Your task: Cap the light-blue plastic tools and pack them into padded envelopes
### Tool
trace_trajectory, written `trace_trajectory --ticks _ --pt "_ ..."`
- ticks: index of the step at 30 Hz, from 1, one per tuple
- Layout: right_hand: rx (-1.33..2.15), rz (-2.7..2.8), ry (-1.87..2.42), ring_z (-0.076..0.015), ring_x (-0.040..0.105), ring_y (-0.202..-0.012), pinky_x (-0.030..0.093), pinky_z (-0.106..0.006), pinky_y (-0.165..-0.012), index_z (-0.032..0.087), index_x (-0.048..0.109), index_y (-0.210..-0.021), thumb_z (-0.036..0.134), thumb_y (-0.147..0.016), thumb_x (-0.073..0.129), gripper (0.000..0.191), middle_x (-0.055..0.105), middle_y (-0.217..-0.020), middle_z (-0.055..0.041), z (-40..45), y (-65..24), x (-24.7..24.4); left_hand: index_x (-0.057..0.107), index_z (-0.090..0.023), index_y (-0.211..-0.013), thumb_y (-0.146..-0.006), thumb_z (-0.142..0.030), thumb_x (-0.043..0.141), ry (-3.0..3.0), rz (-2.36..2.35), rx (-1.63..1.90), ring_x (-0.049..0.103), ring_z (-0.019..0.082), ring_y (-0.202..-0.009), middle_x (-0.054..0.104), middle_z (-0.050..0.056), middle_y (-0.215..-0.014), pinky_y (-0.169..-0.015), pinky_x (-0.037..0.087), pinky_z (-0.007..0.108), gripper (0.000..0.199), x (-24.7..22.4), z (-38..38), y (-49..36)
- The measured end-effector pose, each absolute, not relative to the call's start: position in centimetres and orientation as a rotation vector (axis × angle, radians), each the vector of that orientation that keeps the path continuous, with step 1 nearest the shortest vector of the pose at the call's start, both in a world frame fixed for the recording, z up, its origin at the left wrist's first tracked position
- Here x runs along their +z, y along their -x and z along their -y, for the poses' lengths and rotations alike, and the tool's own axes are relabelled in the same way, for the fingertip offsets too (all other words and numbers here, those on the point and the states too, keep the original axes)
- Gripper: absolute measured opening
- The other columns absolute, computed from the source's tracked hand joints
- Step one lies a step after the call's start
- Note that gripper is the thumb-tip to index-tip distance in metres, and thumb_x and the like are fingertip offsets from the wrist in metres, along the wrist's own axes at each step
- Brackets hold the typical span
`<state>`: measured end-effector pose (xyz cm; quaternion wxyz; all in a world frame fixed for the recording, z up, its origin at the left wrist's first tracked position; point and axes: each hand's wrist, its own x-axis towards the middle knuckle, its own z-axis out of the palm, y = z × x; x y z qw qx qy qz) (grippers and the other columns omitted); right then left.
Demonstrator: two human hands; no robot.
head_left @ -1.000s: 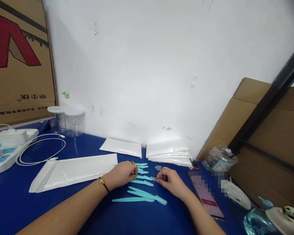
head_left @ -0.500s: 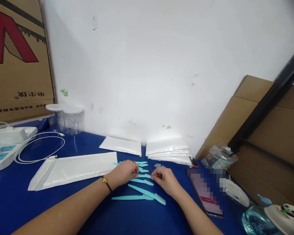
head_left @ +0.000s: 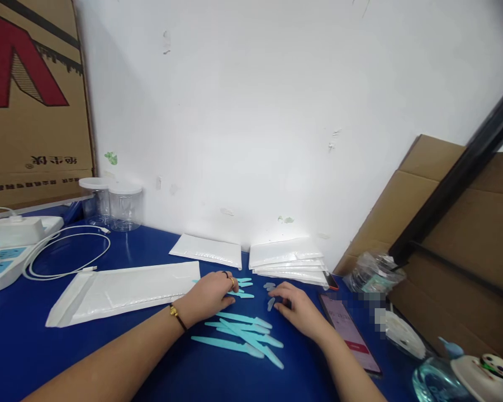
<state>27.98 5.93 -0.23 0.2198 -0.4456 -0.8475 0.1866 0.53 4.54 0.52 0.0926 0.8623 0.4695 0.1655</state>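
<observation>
Several turquoise eyebrow razors [head_left: 235, 343] lie in a loose, overlapping fan on the blue table in front of me. A smaller group of the same razors [head_left: 246, 295] lies farther back, partly covered by my left hand [head_left: 214, 293]. That hand is at this back group, thumb and fingers apart, its fingertips over or touching the handles. My right hand [head_left: 295, 306] has its thumb and fingers apart, with nothing visible between them. Beside its fingertips lie small translucent pieces, like blade caps: one cap [head_left: 270, 304] close to the thumb, other caps [head_left: 269, 286] just behind.
A white padded mailer [head_left: 126, 291] lies left; another mailer [head_left: 207, 249] and a mailer stack [head_left: 287, 254] lie by the wall. Right are a phone [head_left: 350, 334], a plastic-wrapped item [head_left: 375, 271] and a bottle [head_left: 438, 379]. Left are a power strip [head_left: 46, 226], a cable [head_left: 67, 274] and clear jars [head_left: 126, 206].
More razors now lie in the front group and fewer at the back. A translucent piece now shows by my right thumb. My right hand has shifted right and its fingers have parted; my left thumb has parted too.
</observation>
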Motion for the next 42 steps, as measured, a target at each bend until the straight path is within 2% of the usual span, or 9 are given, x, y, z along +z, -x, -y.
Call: trace_trajectory --ticks 5,14,26,34,39,42 --pt "0.512 2.365 1.242 -0.0127 0.055 -0.067 0.044 -0.024 -0.065 0.022 0.068 -0.083 0.013 -0.078 0.055 0.017 0.059 -0.083 -0.0016 -5.8 -26.9 -0.6 0.063 -0.021 -0.090 -0.081 -0.025 0.056 -2.630 -1.444 0.450 0.057 0.019 -0.087 0.063 0.004 -0.093 -0.075 0.039 0.029 0.012 0.2 -5.2 0.1" --pt "0.495 2.315 1.277 -0.0117 0.052 -0.061 0.040 -0.022 -0.057 0.020 0.065 -0.074 0.014 -0.075 0.059 0.008 0.056 -0.074 0.0001 -6.0 -26.6 -1.1 0.062 -0.021 -0.081 -0.082 -0.025 0.054 -2.622 -1.382 0.439 0.057 0.018 -0.080 0.065 0.002 -0.083 -0.071 0.037 0.028 0.009 0.1 -4.9 -0.7" --pt "0.568 2.308 1.215 -0.0127 0.056 -0.065 0.042 -0.022 -0.060 0.021 0.066 -0.075 0.014 -0.075 0.060 0.009 0.058 -0.074 0.0001 -5.6 -24.8 -1.2 0.064 -0.021 -0.080 -0.079 -0.025 0.054 -2.484 -1.335 0.463 0.056 0.017 -0.079 0.064 0.002 -0.081 -0.066 0.038 0.024 0.011 -0.7 -5.1 -1.6" --pt "0.608 2.279 1.250 -0.0124 0.054 -0.061 0.040 -0.021 -0.055 0.020 0.067 -0.072 0.017 -0.075 0.061 0.007 0.058 -0.069 0.0009 -5.4 -24.2 -1.3 0.063 -0.021 -0.080 -0.079 -0.023 0.054 -2.456 -1.305 0.471 0.056 0.016 -0.078 0.063 0.001 -0.078 -0.065 0.038 0.024 0.010 -1.0 -5.2 -1.8" --pt "0.433 2.215 1.239 -0.0146 0.055 -0.068 0.043 -0.025 -0.064 0.020 0.066 -0.085 0.020 -0.080 0.054 0.013 0.060 -0.079 -0.0017 -6.7 -26.6 -1.3 0.062 -0.022 -0.092 -0.081 -0.029 0.057 -2.552 -1.380 0.555 0.056 0.019 -0.088 0.061 0.003 -0.097 -0.076 0.039 0.027 0.014 -0.6 -5.3 -0.7" --pt "0.295 2.147 1.337 -0.0168 0.056 -0.074 0.044 -0.028 -0.070 0.020 0.065 -0.090 0.018 -0.080 0.051 0.017 0.060 -0.084 -0.0034 -7.7 -28.7 -1.5 0.061 -0.022 -0.096 -0.082 -0.026 0.055 -2.581 -1.504 0.526 0.055 0.021 -0.092 0.061 0.005 -0.101 -0.079 0.039 0.030 0.017 0.0 -5.5 0.1"
